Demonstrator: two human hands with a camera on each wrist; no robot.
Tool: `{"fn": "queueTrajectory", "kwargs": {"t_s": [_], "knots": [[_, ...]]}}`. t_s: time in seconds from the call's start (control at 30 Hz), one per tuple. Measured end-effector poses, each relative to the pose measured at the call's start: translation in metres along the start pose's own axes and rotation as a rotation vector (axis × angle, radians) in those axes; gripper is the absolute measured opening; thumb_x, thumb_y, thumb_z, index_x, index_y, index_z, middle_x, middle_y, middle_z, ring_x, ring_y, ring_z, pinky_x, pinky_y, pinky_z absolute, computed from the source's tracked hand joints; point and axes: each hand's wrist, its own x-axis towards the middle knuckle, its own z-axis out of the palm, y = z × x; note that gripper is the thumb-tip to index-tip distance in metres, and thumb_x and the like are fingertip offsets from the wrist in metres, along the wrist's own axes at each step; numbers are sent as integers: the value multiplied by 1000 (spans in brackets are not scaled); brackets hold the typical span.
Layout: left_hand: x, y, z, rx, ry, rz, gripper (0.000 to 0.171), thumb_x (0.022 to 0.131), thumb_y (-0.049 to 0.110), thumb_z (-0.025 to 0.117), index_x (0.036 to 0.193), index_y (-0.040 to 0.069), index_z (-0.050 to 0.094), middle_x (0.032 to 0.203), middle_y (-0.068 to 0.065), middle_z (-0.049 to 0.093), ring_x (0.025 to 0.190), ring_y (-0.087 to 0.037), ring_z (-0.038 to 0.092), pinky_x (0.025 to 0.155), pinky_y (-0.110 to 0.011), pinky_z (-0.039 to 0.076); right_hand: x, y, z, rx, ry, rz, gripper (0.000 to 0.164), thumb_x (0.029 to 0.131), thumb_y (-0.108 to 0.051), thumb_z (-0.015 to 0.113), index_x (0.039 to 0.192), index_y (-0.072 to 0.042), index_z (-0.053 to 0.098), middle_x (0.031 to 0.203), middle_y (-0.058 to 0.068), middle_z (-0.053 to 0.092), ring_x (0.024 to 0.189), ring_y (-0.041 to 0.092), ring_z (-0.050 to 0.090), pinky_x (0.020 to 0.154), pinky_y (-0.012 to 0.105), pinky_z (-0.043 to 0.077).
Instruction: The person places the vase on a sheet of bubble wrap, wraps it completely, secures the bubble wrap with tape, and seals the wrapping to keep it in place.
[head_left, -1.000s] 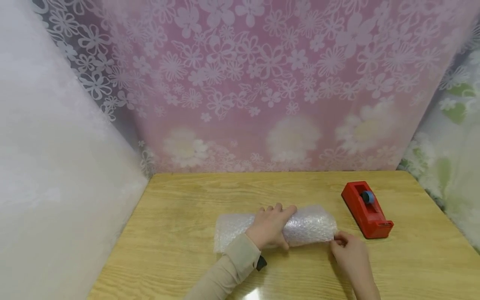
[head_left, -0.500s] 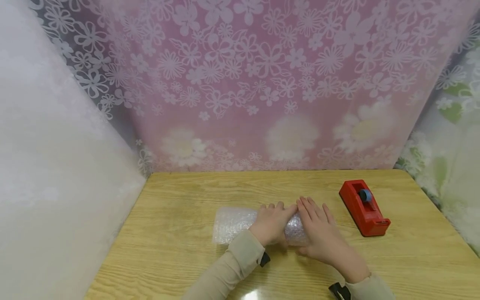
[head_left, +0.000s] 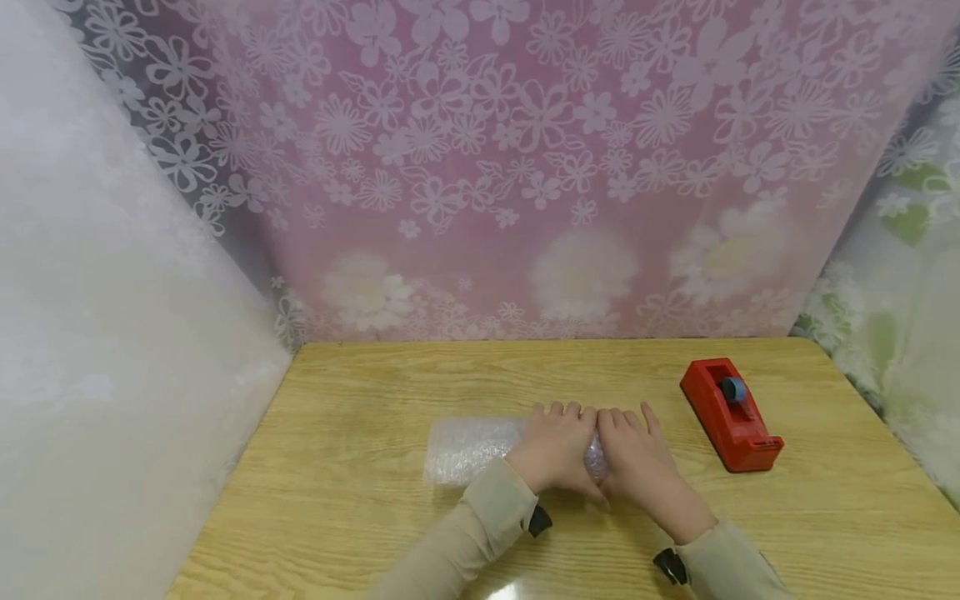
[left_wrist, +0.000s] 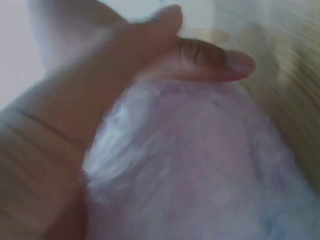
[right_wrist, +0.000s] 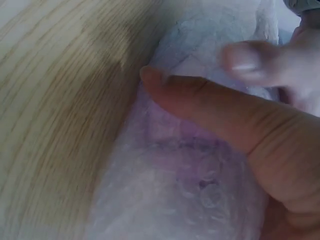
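A bubble-wrapped bundle (head_left: 472, 452), clear and shiny, lies lengthwise across the wooden table; something pinkish shows faintly through the wrap (right_wrist: 165, 195). My left hand (head_left: 558, 450) grips it from above near its middle, fingers over the far side and thumb on the near side. Close beside it, my right hand (head_left: 647, 468) holds the right part of the bundle the same way and hides its right end. In the right wrist view my right thumb (right_wrist: 215, 102) lies across the wrap. The left wrist view is blurred, with the left thumb (left_wrist: 210, 60) along the wrap.
A red tape dispenser (head_left: 735, 433) with a small blue-edged roll (head_left: 733, 390) stands on the table to the right of the hands. Flowered pink cloth (head_left: 480, 208) hangs behind the wooden table (head_left: 337, 533), and pale cloth (head_left: 135, 350) hangs on the left.
My right hand has left the wrap's lower right corner, which it was pinching, and moved left onto the bundle beside my left hand. The left hand has shifted slightly right.
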Motion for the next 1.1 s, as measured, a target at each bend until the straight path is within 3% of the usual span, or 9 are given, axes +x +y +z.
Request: {"fn": "queueTrajectory", "kwargs": {"t_s": [0.37, 0.53, 0.67, 0.83, 0.97, 1.1], "knots": [[7, 7, 10, -4, 9, -51, 110, 47, 69, 89, 137, 23, 46, 129, 5, 55, 109, -20, 56, 93, -44, 45, -2, -1, -2, -36, -14, 18, 95, 47, -32, 99, 122, 5, 54, 115, 20, 62, 106, 41, 58, 105, 70, 23], [2, -1, 10, -64, 49, -5, 120, 50, 76, 83, 147, 21, 38, 138, 3, 52, 119, -23, 55, 99, -47, 44, -3, 0, -2, -46, 16, -2, 90, 49, -33, 98, 119, 3, 55, 111, 18, 63, 103, 40, 60, 103, 70, 27], [-6, -13, 4, -124, 67, 78, 111, 60, 81, 72, 149, 23, 41, 139, 3, 53, 122, -23, 55, 100, -46, 44, -5, 1, -2, -39, 43, -9, 85, 50, -32, 98, 115, 2, 55, 109, 18, 63, 101, 40, 60, 102, 71, 28], [-12, -19, -1, -137, 52, 116, 84, 82, 75, 55, 150, 27, 41, 141, 5, 52, 126, -19, 53, 101, -45, 44, -6, 2, -1, -28, 46, -25, 78, 57, -30, 95, 115, 2, 54, 107, 18, 63, 101, 40, 60, 101, 72, 28], [-16, -17, -2, -70, 94, 125, 70, 94, 69, 39, 151, 28, 40, 142, 3, 52, 125, -21, 54, 99, -45, 45, -5, 4, 0, -22, 54, -18, 79, 53, -25, 95, 115, 3, 55, 104, 18, 64, 100, 40, 60, 100, 71, 29], [-21, -14, 3, 63, 165, 103, 77, 92, 73, 39, 153, 27, 36, 144, -1, 51, 126, -27, 52, 102, -51, 41, -1, 6, 0, -3, 25, 12, 81, 53, -30, 94, 115, 4, 55, 104, 19, 64, 100, 40, 60, 100, 71, 28]]}}
